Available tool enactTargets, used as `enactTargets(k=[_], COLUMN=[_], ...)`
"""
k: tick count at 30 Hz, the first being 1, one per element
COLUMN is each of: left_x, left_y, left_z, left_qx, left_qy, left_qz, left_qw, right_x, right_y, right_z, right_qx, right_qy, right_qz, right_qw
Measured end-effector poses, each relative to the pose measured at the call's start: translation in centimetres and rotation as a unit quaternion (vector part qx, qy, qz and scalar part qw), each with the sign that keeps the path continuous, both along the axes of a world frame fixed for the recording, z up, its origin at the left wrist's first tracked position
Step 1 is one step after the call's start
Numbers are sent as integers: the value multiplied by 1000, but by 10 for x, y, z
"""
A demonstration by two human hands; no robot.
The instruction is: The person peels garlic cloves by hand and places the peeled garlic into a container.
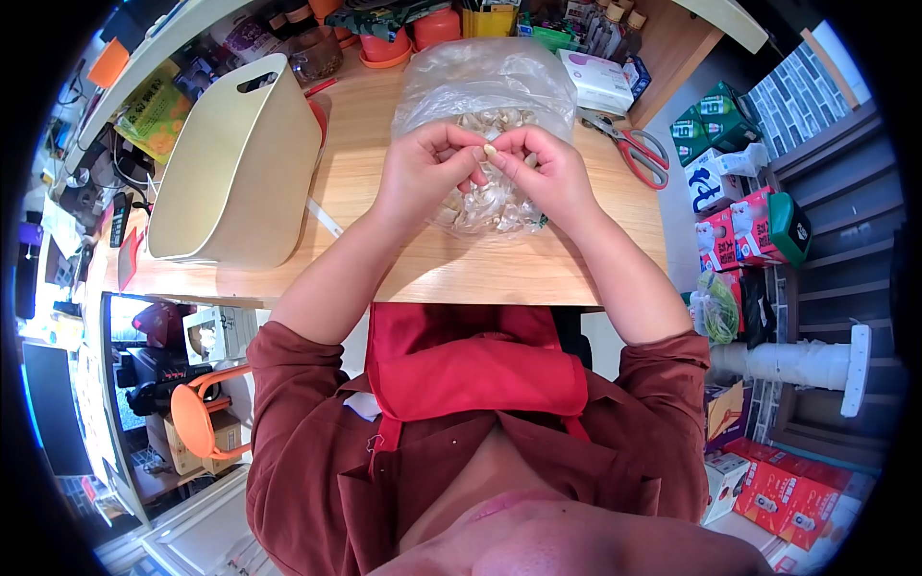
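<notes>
Both hands meet over a clear plastic bag point(480, 82) that lies on the wooden table and holds many small pale pieces. A small pale yellow piece point(491, 152) sits between the fingertips. My right hand point(545, 173) pinches it between thumb and index finger. My left hand point(429, 171) has its fingers curled and pressed together, its thumb and index tips touching or nearly touching the same piece. Whether the left fingers hold anything else is hidden.
A cream bin point(229, 173) stands on the left of the table point(461, 274). Red-handled scissors point(642, 156) and a white box point(597, 81) lie to the right. Jars and orange pots line the back. A white strip point(324, 218) lies near the bin.
</notes>
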State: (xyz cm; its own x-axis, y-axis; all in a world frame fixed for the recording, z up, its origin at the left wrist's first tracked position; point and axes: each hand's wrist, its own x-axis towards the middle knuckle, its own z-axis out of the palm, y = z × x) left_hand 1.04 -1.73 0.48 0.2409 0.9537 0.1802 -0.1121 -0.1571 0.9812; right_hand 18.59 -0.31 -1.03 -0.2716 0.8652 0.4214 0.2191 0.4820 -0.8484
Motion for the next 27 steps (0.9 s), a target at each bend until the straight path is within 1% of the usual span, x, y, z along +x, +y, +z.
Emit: enactTargets(k=[4,16,19,27], left_x=[2,-2,0,-1], left_y=[-1,3,2,2], left_z=[0,-3,-1,-3], left_qx=[5,-14,-11,-14], left_qy=[-27,-27,-52,-44], left_qz=[-2,-7,-8,-12], left_qw=[1000,1000,999,999], right_x=[0,0,0,0], right_y=[0,0,-1,-1], right_z=[1,0,2,1], right_qx=[3,-8,-10,-1], right_qy=[0,-8,-10,-9], right_qz=[-4,0,-5,-5], right_qw=[1000,1000,1000,1000])
